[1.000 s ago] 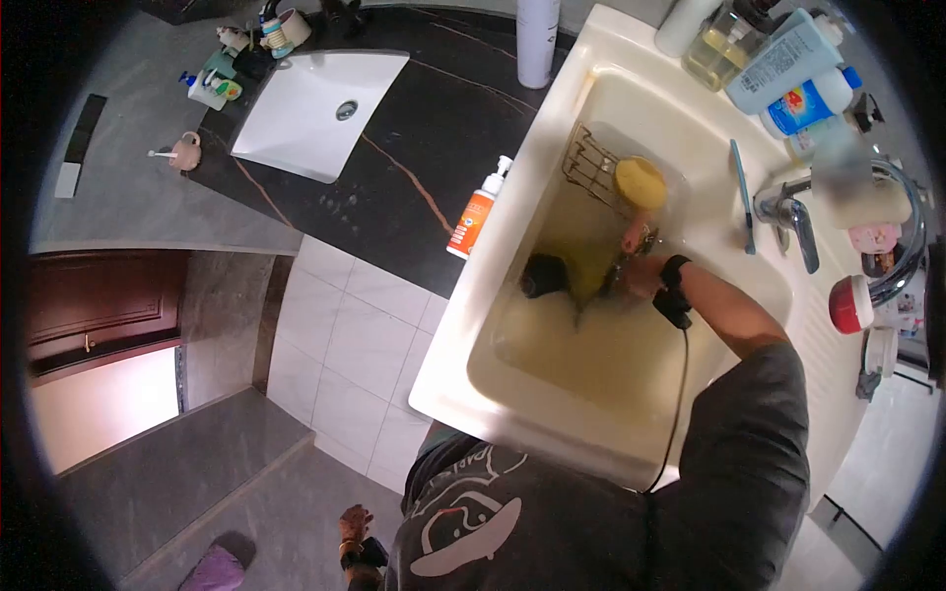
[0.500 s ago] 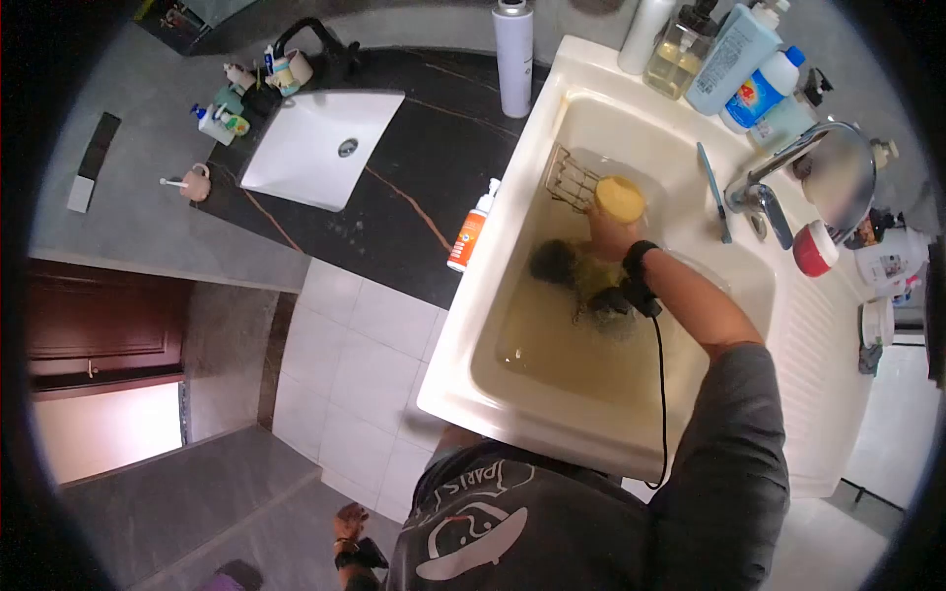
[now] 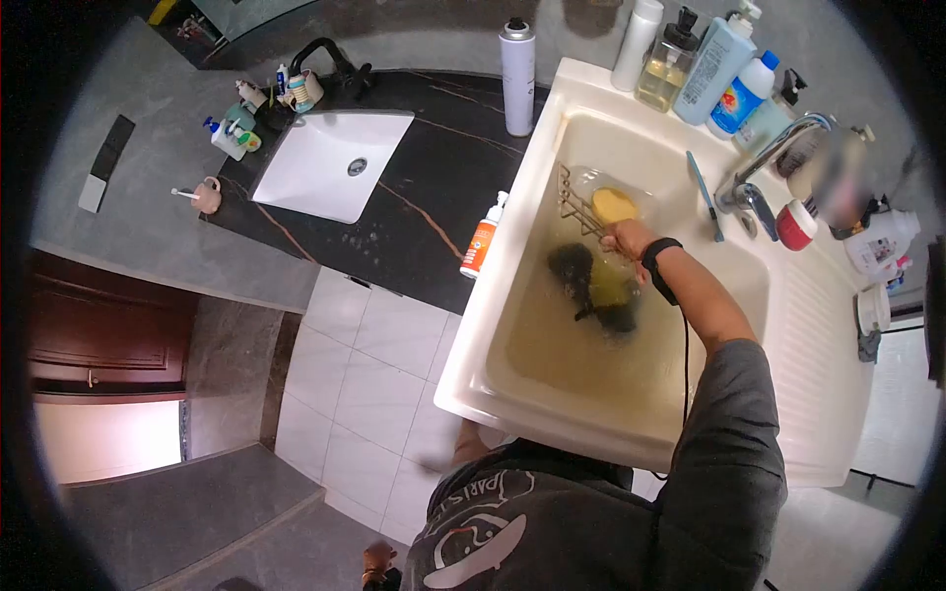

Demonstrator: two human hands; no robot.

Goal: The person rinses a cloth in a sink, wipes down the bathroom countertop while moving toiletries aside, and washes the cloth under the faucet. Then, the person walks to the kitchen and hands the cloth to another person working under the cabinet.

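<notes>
My right hand [image 3: 631, 239] is over the water in the cream sink [image 3: 611, 433], its fingers closed on the end of a metal wire rack [image 3: 583, 204]. Just beyond the fingers, against the rack, is a round yellow sponge-like piece [image 3: 615, 205]. Below the hand, a dark and yellow item [image 3: 591, 286] lies in the cloudy water; its kind is unclear. My left hand [image 3: 377, 558] hangs low beside my body, away from the sink. It is small in view, and its finger position is unclear.
Several bottles [image 3: 714, 74] line the sink's back rim near a chrome faucet [image 3: 749, 187]. A blue brush-like stick [image 3: 705, 197] and a red-and-white container [image 3: 796, 225] sit on the right ledge. An orange-and-white bottle [image 3: 483, 238] stands left of the sink, by a black counter [image 3: 424, 197].
My right hand has drawn back from the yellow piece and now grips the wire rack, which is tilted. The submerged item shows more clearly. My left hand appears lower in view.
</notes>
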